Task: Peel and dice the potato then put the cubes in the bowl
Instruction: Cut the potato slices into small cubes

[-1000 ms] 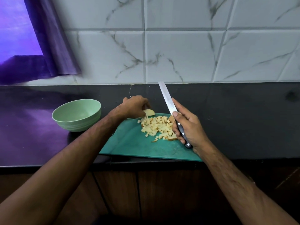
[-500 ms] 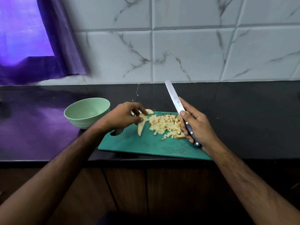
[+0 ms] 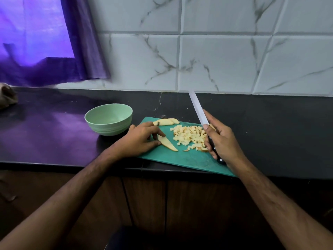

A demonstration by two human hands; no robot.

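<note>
Countertop board (image 3: 189,160): left hand (image 3: 142,139) pins slice (image 3: 166,143), right hand (image 3: 220,141) grips knife (image 3: 201,116).

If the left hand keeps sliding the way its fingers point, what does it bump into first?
The left hand points right across the cutting board, fingertips on a potato slice. Beyond it, probably the pile of potato cubes; depth is hard to judge.
</note>
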